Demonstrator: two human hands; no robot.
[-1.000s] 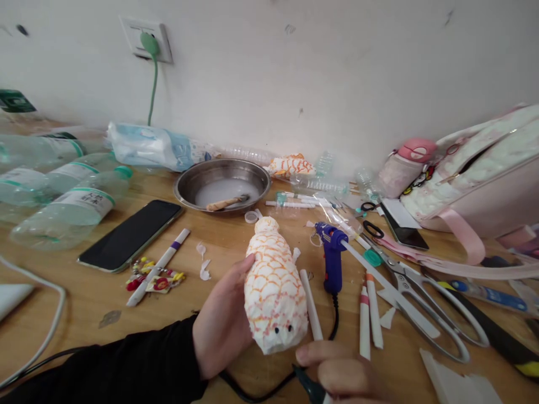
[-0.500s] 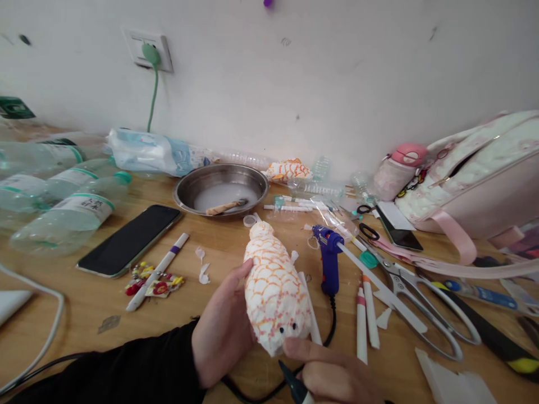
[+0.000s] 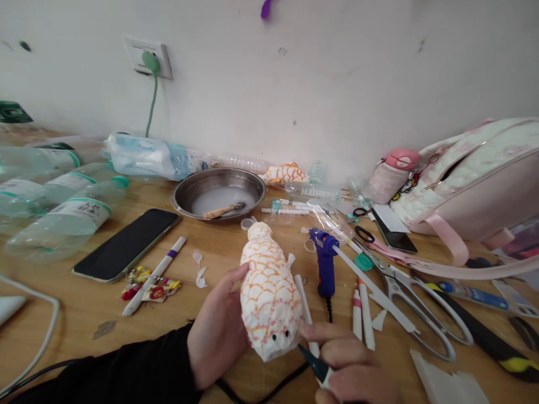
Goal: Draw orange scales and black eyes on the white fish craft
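Note:
My left hand (image 3: 221, 331) is wrapped round the side of a white papered fish model (image 3: 272, 292), holding it above the table. Orange scale lines cover its back, and two small black eyes show near the blunt front end. In my right hand (image 3: 353, 365) is a marker (image 3: 318, 367) with a dark pointed tip and a pale body, gripped low at the bottom of the view. The index finger of that hand reaches to the right side of the fish's head; whether it presses there I cannot tell. The marker's tip points at the head's lower right.
Right of the fish lie a blue glue gun (image 3: 324, 261), scissors (image 3: 415, 297) and markers (image 3: 366, 314). Behind stands a metal bowl (image 3: 177, 196) with whitish liquid and a brush. A phone (image 3: 126, 244) and plastic bottles (image 3: 63, 224) lie left; a backpack (image 3: 484, 191) stands right.
My right hand with the marker has moved up and right, its index finger going from beside the eyes to the head's right side. The fish stays in my left hand. The view has shifted slightly.

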